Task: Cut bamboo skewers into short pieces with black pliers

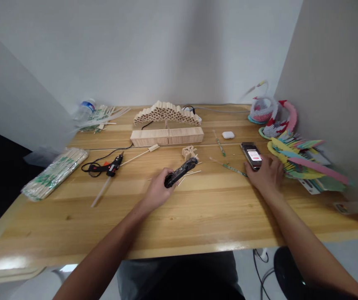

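Observation:
My left hand [157, 189] grips a black utility knife [180, 172] just above the tabletop, with loose wooden sticks [191, 172] beneath and beside it. A small stick assembly [189, 153] stands just beyond the knife. My right hand [264, 175] holds the lower end of a smartphone [252, 156], whose lit screen shows a white panel with a red mark. Near that hand lie green-patterned chopsticks [233, 169]. A black hot glue gun [110, 166] rests left of both hands, its cord trailing back.
A wooden stick block [166, 136] and a curved stack of tubes [166, 114] stand at the back. A wrapped chopstick bundle [54, 174] and water bottle [85, 110] lie left; white earbud case [228, 135], paper swans [264, 110], and colored paper [307, 160] lie right. Walls enclose three sides.

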Demonstrator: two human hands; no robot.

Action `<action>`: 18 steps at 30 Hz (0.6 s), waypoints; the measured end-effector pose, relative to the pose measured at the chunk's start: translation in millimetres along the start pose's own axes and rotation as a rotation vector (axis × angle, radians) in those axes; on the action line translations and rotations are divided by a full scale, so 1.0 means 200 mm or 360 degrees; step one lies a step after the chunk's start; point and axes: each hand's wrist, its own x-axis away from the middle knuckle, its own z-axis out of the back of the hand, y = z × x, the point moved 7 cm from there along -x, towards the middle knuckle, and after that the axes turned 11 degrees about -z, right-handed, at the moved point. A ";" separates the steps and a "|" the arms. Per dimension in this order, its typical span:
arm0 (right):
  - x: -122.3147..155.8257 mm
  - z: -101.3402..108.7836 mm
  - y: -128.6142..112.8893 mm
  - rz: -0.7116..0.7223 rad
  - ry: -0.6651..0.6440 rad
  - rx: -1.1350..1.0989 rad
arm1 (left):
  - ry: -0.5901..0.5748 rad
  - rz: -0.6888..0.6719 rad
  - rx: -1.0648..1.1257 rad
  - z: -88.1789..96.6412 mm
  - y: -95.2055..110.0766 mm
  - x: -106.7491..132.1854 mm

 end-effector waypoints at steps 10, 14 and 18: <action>-0.01 -0.03 0.01 -0.0063 -0.0078 -0.0005 | -0.0055 -0.0041 -0.0119 -0.01 0.00 0.01; 0.00 -0.02 0.01 -0.0053 -0.0048 -0.0062 | -0.0055 -0.0038 -0.0130 -0.01 0.00 0.01; 0.00 0.00 0.00 -0.0004 -0.0032 -0.0100 | -0.0055 -0.0030 -0.0092 -0.01 0.00 0.00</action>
